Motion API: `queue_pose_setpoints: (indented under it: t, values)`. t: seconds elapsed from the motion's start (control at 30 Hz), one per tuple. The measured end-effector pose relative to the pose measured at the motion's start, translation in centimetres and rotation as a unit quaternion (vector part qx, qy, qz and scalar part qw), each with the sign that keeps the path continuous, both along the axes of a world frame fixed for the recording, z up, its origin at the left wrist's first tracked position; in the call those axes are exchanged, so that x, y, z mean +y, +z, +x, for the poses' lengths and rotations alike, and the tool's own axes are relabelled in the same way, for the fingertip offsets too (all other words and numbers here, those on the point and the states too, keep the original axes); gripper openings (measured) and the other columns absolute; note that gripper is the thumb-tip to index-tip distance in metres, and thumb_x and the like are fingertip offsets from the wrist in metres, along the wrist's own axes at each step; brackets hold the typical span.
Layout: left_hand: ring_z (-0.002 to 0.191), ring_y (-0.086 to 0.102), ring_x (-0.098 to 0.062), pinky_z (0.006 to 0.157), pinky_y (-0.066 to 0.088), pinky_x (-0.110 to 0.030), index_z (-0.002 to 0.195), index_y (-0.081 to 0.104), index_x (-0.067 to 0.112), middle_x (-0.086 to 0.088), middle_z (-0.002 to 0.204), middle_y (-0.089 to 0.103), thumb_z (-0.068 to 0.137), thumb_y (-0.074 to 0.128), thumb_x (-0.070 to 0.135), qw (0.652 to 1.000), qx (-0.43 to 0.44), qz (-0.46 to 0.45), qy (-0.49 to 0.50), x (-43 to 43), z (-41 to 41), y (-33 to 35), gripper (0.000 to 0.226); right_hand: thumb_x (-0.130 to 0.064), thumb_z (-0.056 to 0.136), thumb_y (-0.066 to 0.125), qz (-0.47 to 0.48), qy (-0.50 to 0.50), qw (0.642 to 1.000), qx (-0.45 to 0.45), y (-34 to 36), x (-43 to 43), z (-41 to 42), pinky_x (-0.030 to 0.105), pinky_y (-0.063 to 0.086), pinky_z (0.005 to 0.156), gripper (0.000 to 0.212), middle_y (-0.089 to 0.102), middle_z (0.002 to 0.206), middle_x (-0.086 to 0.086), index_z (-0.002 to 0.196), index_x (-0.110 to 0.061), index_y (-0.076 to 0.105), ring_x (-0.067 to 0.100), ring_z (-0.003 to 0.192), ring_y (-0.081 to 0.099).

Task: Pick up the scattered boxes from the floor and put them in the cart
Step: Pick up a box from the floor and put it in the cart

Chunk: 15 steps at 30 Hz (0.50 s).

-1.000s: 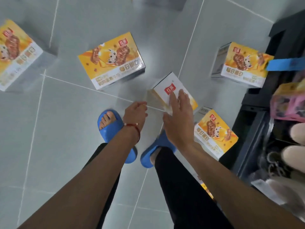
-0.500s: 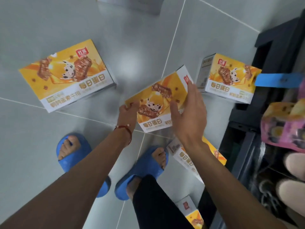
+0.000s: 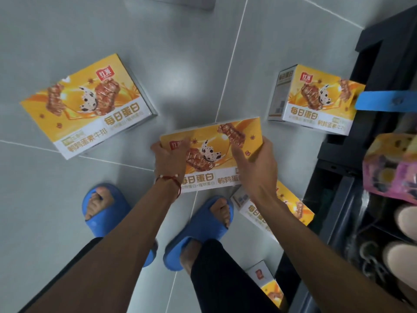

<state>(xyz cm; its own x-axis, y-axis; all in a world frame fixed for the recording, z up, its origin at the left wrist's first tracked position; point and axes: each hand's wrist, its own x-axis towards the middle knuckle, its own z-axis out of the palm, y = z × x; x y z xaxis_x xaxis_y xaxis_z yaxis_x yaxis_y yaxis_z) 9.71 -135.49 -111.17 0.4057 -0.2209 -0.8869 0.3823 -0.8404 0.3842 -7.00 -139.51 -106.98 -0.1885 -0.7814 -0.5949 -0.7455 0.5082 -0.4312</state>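
Note:
I hold a yellow-and-white snack box (image 3: 214, 150) above the floor, face up, in the middle of the view. My left hand (image 3: 170, 158) grips its left end and my right hand (image 3: 257, 163) grips its right end. More of the same boxes lie on the grey tiles: one at the left (image 3: 88, 105), one at the right (image 3: 313, 100) beside the cart, one under my right forearm (image 3: 291, 208) and one low down (image 3: 268, 288). The black cart (image 3: 352, 195) stands along the right edge.
Inside the cart lie a pink-and-yellow packet (image 3: 392, 168) and pale round items (image 3: 406, 240). A blue tape strip (image 3: 388, 100) sticks out from the cart's frame. My feet in blue slippers (image 3: 103, 211) stand on the tiles below the held box.
The box has come up off the floor and turned flat, face up, between both hands. The view has shifted closer to the floor and the other boxes look larger.

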Motion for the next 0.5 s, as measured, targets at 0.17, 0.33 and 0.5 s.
queue_pose_setpoints:
  t: [0.17,0.33,0.5]
  values:
    - [0.100,0.067,-0.029,0.093,0.054,-0.050,0.116,0.038,0.027,-0.004,0.111,0.068,0.065,0.075,0.064,0.997,-0.073,-0.013,-0.034,1.6,3.4,7.2,0.073,-0.077,0.072,0.069,0.047,-0.088,0.995,-0.030,5.8,2.1,3.0,0.049,0.062,0.081,0.069,0.066,0.113,-0.003,0.118,-0.031,0.045,0.017,0.094,0.071]
    - [0.119,0.061,-0.028,0.104,0.046,-0.053,0.140,0.037,0.024,0.002,0.118,0.067,0.052,0.072,0.080,0.991,-0.110,-0.015,-0.070,4.2,7.7,15.3,0.110,-0.082,0.069,0.072,0.052,-0.093,0.992,-0.061,14.2,4.6,6.0,0.049,0.059,0.089,0.070,0.063,0.121,0.000,0.118,-0.037,0.055,0.020,0.108,0.067]
    - [0.086,0.074,-0.021,0.082,0.059,-0.050,0.095,0.070,0.027,0.001,0.090,0.075,0.060,0.067,0.084,0.981,-0.117,-0.025,-0.153,6.8,11.5,25.1,0.067,-0.068,0.074,0.079,0.044,-0.090,0.993,-0.064,24.5,7.0,8.8,0.051,0.054,0.094,0.058,0.052,0.117,0.000,0.112,-0.031,0.056,0.025,0.116,0.052]
